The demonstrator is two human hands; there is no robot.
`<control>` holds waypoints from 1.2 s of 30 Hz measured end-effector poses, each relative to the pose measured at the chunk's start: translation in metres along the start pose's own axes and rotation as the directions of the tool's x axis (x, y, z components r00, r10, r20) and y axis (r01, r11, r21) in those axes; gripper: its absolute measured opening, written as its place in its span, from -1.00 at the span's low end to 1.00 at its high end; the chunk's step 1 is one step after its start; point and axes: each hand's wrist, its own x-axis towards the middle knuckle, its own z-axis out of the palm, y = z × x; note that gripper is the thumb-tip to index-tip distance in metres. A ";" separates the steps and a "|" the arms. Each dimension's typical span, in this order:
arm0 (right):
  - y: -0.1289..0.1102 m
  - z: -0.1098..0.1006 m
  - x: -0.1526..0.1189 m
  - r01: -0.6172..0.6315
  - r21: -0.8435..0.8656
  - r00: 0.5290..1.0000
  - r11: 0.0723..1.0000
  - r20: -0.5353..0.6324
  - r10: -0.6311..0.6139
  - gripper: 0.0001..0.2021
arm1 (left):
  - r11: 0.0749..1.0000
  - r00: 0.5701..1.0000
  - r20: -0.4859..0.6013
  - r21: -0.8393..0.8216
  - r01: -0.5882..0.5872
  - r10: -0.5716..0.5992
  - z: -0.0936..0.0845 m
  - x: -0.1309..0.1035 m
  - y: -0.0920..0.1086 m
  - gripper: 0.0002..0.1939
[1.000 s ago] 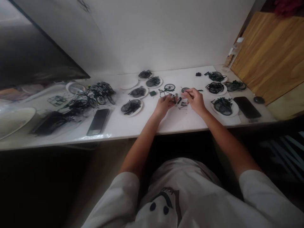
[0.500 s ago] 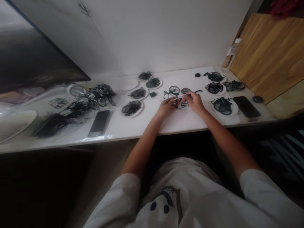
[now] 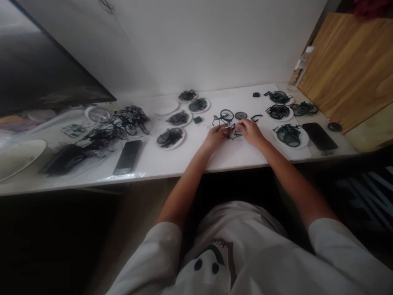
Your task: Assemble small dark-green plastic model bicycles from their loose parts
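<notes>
A small dark model bicycle [image 3: 221, 119], with one spoked wheel at its far end, is held low over the white board in the middle of the table. My left hand [image 3: 215, 137] is closed on its frame from the left. From the right, my right hand [image 3: 251, 132] reaches in with thumb and fingers pinched by the frame; anything between those fingertips is too small to make out. Just beyond the hands lie a loose spoked wheel [image 3: 240, 116] and a curved black part [image 3: 256, 118]. Other thin dark parts show between my hands.
White plates [image 3: 183, 140] of dark model parts stand on both sides. Several dark model bicycles [image 3: 132, 118] crowd the left, near a phone [image 3: 128, 157]. To the right are another phone [image 3: 319, 137], a bottle [image 3: 301, 69] and a wooden panel [image 3: 350, 65].
The right hand has shifted very slightly, and more of the curved black part shows beyond it. The view has tilted a little; both hands stay at the model bicycle.
</notes>
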 end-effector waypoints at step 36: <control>-0.011 0.001 -0.004 0.127 -0.401 0.992 0.907 0.031 -0.125 -0.74 | 0.996 0.999 0.013 0.070 -0.046 0.045 -0.001 0.002 -0.004 -0.68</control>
